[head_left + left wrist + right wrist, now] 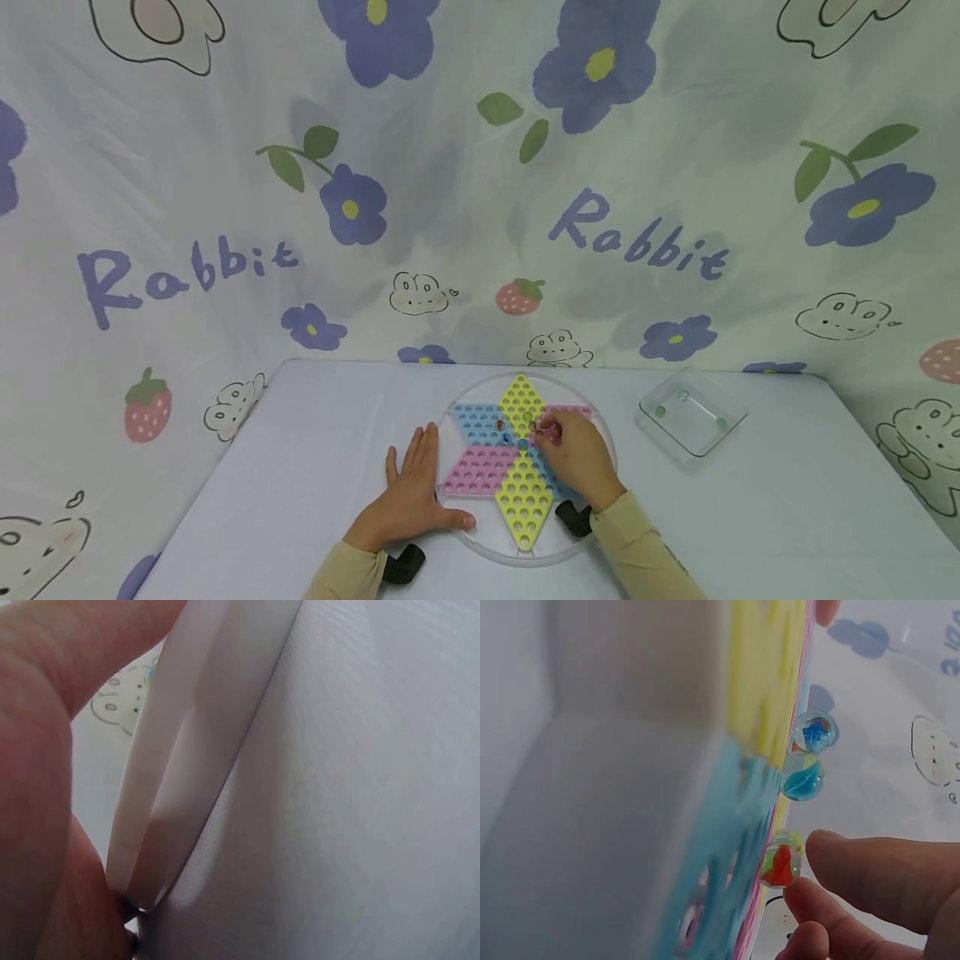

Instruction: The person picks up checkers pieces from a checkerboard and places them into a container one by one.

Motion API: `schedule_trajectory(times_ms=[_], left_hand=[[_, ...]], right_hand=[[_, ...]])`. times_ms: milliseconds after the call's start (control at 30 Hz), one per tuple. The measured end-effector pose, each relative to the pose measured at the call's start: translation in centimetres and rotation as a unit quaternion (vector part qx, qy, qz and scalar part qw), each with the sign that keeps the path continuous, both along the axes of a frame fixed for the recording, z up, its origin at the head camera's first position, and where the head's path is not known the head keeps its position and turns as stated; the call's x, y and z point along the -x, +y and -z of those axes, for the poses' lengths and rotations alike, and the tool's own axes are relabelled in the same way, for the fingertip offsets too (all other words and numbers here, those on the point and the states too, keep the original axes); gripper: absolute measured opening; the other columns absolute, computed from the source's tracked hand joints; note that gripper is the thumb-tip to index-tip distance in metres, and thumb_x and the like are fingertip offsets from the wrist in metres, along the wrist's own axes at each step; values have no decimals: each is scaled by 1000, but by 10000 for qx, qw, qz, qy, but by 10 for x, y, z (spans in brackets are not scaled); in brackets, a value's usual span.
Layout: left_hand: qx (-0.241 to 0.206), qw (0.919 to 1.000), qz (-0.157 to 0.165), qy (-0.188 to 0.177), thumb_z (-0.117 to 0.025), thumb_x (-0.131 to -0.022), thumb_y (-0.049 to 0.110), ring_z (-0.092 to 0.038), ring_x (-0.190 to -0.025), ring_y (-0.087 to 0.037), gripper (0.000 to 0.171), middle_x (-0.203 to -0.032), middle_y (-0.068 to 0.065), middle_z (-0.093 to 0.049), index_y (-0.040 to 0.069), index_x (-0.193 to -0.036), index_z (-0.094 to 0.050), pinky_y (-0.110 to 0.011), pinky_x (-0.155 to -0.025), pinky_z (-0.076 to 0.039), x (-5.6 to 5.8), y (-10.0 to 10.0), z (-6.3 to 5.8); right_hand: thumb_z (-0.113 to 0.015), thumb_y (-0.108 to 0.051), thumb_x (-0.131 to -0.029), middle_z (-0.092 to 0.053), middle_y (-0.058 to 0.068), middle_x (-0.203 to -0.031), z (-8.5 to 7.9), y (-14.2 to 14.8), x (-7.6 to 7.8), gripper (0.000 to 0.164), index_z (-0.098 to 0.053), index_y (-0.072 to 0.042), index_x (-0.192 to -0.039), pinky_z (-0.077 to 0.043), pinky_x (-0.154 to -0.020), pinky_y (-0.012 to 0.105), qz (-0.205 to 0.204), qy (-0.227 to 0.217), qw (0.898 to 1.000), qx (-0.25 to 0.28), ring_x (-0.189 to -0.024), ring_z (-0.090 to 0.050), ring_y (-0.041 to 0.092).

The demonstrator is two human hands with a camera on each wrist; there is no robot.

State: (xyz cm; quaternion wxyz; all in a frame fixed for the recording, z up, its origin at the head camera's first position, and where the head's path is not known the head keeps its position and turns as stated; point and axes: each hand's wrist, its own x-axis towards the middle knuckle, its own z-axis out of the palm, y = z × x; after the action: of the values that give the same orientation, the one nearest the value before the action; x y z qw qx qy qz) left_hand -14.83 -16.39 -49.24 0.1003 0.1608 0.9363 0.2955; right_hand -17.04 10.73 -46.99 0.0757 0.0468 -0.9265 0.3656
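Note:
A round, clear-rimmed Chinese checkers board [480, 521] with a six-pointed star of yellow, pink and blue holes lies on the table. My left hand [408, 504] rests by its left rim, fingers extended and thumb over the edge. Over the star's right side, my right hand [577, 454] has thumb and forefinger around a clear marble with a red swirl [781, 864], low against the holes. A teal-swirled marble [804, 777] and a blue-swirled marble [815, 731] sit close by on the board. Another marble, brownish red [499, 425], sits on the blue section.
A clear square dish [697, 454] with several greenish marbles stands right of the board. The white-covered table [285, 500] ends at a patterned cloth [465, 208] hanging behind. A dark wrist device [405, 565] is on each wrist.

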Motion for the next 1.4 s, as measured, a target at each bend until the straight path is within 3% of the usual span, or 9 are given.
schedule_trajectory(times_ms=[633,1400], left_hand=[[-43,10000,10,-51,-82,-64,71,7,-153,-39,149,-166,-24,1,-7,-157,3,-66,-111,16,1,1,-1],[-16,10000,32,-62,-83,-64,69,7,-152,-40,148,-165,-25,2,-8,-157,4,-67,-110,16,0,0,-1]], right_hand=[[-76,-13,-89,-54,-5,-71,1,1,2,8,-71,-7,-93,-40,-57,26,-234,-42,9988,-436,-63,-45,10],[-76,-12,-90,-53,-3,-73,-10,8,-2,7,-71,-7,-93,-39,-60,27,-171,279,9993,-166,-65,-45,11]])
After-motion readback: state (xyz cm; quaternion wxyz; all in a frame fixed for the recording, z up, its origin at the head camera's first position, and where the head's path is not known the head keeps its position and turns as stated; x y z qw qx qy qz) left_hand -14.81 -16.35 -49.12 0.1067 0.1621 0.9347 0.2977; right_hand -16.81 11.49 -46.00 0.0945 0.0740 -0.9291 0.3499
